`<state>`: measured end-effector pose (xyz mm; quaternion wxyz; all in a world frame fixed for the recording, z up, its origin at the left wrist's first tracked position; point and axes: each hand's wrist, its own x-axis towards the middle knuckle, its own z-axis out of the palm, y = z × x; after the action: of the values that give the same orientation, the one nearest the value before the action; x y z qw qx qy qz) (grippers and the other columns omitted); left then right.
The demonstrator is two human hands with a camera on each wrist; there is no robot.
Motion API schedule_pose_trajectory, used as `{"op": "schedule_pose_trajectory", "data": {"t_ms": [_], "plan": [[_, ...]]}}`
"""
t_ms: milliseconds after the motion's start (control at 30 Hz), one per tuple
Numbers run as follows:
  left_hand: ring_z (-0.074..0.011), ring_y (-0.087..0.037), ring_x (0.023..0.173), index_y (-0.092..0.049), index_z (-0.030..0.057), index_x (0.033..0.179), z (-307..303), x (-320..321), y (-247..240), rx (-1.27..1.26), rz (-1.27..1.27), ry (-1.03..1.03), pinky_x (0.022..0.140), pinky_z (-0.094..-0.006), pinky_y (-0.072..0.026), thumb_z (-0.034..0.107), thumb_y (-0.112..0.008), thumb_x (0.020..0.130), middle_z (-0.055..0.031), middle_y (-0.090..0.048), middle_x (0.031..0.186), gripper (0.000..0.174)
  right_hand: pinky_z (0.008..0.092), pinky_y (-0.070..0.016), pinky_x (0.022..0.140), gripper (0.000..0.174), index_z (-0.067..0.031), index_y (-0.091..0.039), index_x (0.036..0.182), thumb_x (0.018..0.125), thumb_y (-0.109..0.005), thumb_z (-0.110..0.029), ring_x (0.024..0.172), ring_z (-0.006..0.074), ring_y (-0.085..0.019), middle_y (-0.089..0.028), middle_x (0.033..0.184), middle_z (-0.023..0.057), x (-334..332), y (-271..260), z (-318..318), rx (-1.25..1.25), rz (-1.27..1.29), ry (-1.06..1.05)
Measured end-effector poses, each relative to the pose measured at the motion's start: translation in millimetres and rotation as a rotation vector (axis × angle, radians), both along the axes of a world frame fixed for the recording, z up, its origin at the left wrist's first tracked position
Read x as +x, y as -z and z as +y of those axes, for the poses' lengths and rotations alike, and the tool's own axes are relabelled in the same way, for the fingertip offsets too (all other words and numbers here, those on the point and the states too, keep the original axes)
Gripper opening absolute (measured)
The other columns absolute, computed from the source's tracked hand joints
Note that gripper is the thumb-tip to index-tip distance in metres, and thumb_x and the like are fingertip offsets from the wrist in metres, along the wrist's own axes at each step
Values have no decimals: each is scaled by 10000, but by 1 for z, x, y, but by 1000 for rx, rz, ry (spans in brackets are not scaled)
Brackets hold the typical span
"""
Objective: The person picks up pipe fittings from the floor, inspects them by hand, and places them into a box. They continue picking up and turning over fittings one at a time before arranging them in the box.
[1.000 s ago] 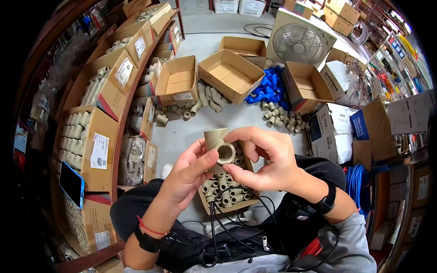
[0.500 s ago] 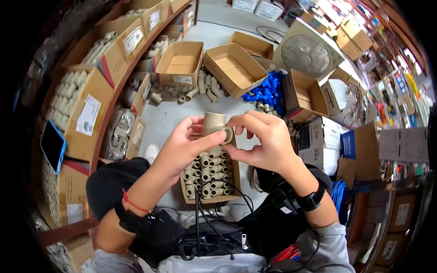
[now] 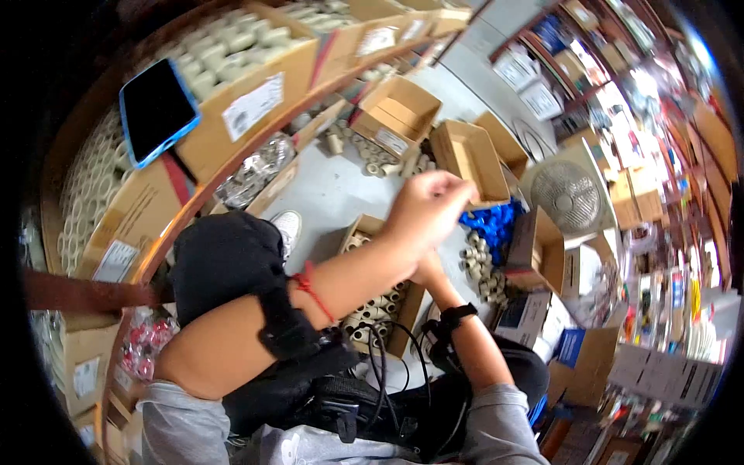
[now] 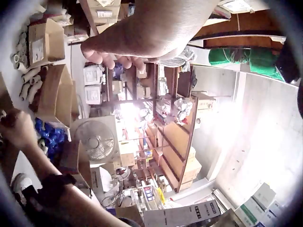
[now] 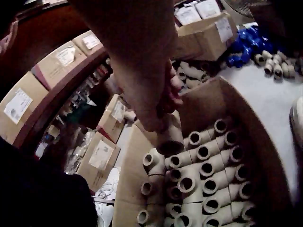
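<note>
My left hand [image 3: 430,209] is raised over the front of my lap, blurred in the head view. In the left wrist view its fingers [image 4: 124,62] hang loosely curled with nothing in them. Lower down, my right hand [image 5: 158,101] grips a beige pipe tee [image 5: 171,137] by its upper part, over the cardboard box [image 5: 270,137] between my feet; the left forearm and hand largely hide it in the head view. Rows of beige pipe tees [image 5: 208,168] fill this box, their round openings facing up and sideways. The held tee's open end points down toward them.
Shelf boxes [image 3: 256,116] full of beige fittings stand at left, with a blue-cased phone [image 3: 159,112] on their edge. Ahead lie empty cartons [image 3: 397,116], blue fittings [image 3: 496,221] and loose beige fittings [image 3: 480,263]. A fan [image 3: 566,194] stands beyond. Black cables [image 3: 380,356] cross my lap.
Both hands held a tee between them earlier. The left hand has let go and moved up and right, across the right hand. My head has turned, shifting the shelf into view.
</note>
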<state>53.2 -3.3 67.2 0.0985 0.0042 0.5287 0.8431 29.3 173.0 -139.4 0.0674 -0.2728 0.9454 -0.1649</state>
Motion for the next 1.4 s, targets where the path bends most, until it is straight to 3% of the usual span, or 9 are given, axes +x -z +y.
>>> {"op": "schedule_pose_trajectory", "data": {"t_ms": [67, 100, 833, 933, 1000, 1033, 1200, 1267, 1400], "plan": [[-59, -447, 740, -591, 52, 788, -4, -3, -5, 6, -4, -13, 688, -189, -333, 235, -495, 793, 9, -539, 726, 207, 370, -449, 584, 322, -39, -546, 759, 585, -619, -300, 634, 293, -555, -565, 666, 143, 0, 24, -5, 54, -66, 26], [-115, -537, 553, -583, 13, 687, 0, -11, 3, -9, 68, -127, 524, -239, -408, 262, -536, 742, -55, -587, 613, 260, 370, -449, 586, 322, -42, -547, 766, 586, -618, -300, 637, 293, -555, -566, 671, 143, -1, 37, -6, 83, -90, 31], [-77, -489, 549, -569, -11, 728, -24, -23, -7, 61, -34, -60, 523, -231, -390, 160, -508, 733, -36, -553, 599, 181, 370, -449, 609, 398, -88, -486, 940, 630, -612, -303, 717, 282, -559, -577, 778, 126, 12, 58, -18, 302, -200, 121], [-67, -446, 508, -577, 11, 762, -27, -28, -8, 43, -22, -69, 500, -230, -365, 172, -476, 740, -6, -517, 576, 191, 366, -452, 600, 447, -79, -458, 957, 630, -617, -338, 716, 285, -559, -580, 774, 118, 11, 93, 6, 180, 25, 98], [-68, -425, 748, -584, 63, 845, -35, -31, -13, -38, -55, 21, 740, -212, -342, 213, -451, 791, 18, -545, 814, 208, 370, -451, 579, 352, -92, -480, 953, 695, -558, -318, 711, 280, -560, -587, 778, 110, 10, 56, 1, 295, -129, 206], [-65, -425, 743, -584, 65, 854, -37, -29, -17, -51, -43, 10, 746, -211, -339, 219, -452, 791, 23, -544, 820, 212, 372, -451, 575, 286, -83, -499, 915, 716, -531, -286, 706, 282, -560, -588, 777, 110, 9, 54, 6, 271, -72, 238], [-48, -420, 734, -590, 126, 868, -38, -35, -13, -124, -71, -17, 654, -205, -322, 267, -475, 773, 65, -544, 840, 205, 393, -425, 614, 116, -77, -534, 766, 728, -473, -168, 726, 308, -523, -545, 767, 105, 8, 46, 43, 140, 234, 379], [-109, -494, 676, -585, 33, 770, -37, -38, -9, -59, -59, -140, 654, -247, -380, 200, -516, 719, -42, -558, 706, 188, 377, -409, 675, 132, -88, -513, 814, 687, -478, -93, 820, 302, -482, -500, 860, 91, 13, 32, 46, 101, 269, 442], [-89, -472, 598, -602, 24, 757, -43, -52, 11, -155, -44, -235, 569, -227, -379, 190, -542, 705, -19, -538, 638, 184, 372, -378, 763, 303, -68, -455, 941, 645, -518, -81, 933, 311, -436, -452, 1012, 115, 21, 28, 55, 79, 251, 546]]}}
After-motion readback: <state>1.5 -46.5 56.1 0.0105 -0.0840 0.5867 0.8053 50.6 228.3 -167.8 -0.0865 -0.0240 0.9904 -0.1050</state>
